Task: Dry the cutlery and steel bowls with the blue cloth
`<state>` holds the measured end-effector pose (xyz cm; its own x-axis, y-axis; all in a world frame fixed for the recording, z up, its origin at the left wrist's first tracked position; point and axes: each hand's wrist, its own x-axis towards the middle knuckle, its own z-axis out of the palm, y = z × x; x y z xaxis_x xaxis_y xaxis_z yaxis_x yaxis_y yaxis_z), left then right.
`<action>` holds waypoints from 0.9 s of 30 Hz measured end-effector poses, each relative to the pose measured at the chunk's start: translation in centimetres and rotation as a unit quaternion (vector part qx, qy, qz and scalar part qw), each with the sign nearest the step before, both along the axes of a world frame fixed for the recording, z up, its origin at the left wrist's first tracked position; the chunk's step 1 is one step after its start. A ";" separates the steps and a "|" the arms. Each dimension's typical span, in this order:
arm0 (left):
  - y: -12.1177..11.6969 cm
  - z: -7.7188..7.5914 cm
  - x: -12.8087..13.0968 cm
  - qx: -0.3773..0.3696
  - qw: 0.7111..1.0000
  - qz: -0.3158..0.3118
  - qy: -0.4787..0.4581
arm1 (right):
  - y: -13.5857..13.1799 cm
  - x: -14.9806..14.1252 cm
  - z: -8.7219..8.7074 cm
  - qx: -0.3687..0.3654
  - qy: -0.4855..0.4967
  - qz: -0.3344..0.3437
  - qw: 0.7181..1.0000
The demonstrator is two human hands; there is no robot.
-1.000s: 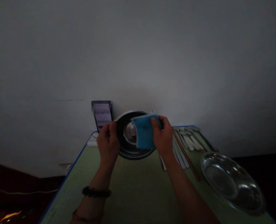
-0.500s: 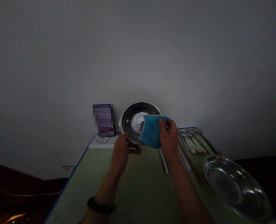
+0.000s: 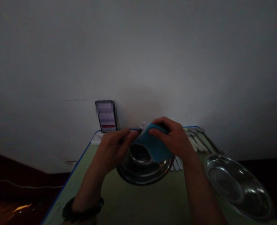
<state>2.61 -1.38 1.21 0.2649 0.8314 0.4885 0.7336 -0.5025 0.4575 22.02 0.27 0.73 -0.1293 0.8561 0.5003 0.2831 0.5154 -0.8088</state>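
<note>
A shiny metal bowl (image 3: 144, 179) is between my hands, low over the table, with its round base ring showing. My left hand (image 3: 115, 147) is closed, thumb and fingers pinching what looks like the bowl's upper rim; the grip is partly hidden. My right hand (image 3: 173, 134) clasps a folded blue cloth (image 3: 159, 148) with a pale edge, thumb on top. The cloth lies against the upper right of the bowl and covers part of it.
A large metal basin (image 3: 237, 187) rests at the table's right. Behind my right hand lie several spoons and other cutlery (image 3: 200, 139). A phone (image 3: 107, 117) leans on the wall (image 3: 138, 56) at the back left. The green table (image 3: 143, 203) has a blue edge.
The bowl has come away from the wall, nearer to me, and tipped over. My left hand has closed on its rim. My right hand has brought the cloth down against it.
</note>
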 end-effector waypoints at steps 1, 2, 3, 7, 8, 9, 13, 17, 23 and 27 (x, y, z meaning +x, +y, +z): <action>0.3 -0.3 -0.1 0.014 0.999 0.026 -0.034 | 0.4 -0.2 -0.4 -0.013 0.047 -0.035 0.998; 0.6 -0.7 -0.2 0.025 0.995 0.054 -0.077 | 0.8 -0.4 -0.9 -0.024 0.098 -0.075 0.992; 1.0 -1.1 -0.2 0.036 0.988 0.085 -0.126 | 1.2 -0.7 -1.4 -0.032 0.148 -0.118 0.981; 1.8 -2.6 1.0 0.082 0.932 0.182 -0.301 | 2.6 -2.9 -3.8 -0.073 0.327 -0.242 0.911; 1.9 -3.0 1.6 0.091 0.920 0.198 -0.325 | 2.7 -3.8 -4.3 -0.108 0.365 -0.253 0.890; 2.0 -3.5 2.2 0.101 0.910 0.213 -0.343 | 2.7 -4.7 -4.7 -0.143 0.401 -0.259 0.867; 1.8 -5.6 4.7 0.110 0.879 0.253 -0.389 | 2.3 -8.0 -5.6 -0.225 0.521 -0.178 0.804; 1.7 -7.7 5.8 0.011 0.898 0.183 -0.401 | 2.6 -8.1 -6.4 -0.245 0.518 -0.165 0.803; 2.7 -6.7 2.8 -0.128 0.901 0.044 -0.413 | 3.6 -2.7 -6.0 -0.159 0.398 -0.207 0.879; 2.8 -4.7 0.4 -0.241 0.787 -0.037 -0.567 | 2.7 -1.2 -4.1 -0.155 0.277 -0.088 0.944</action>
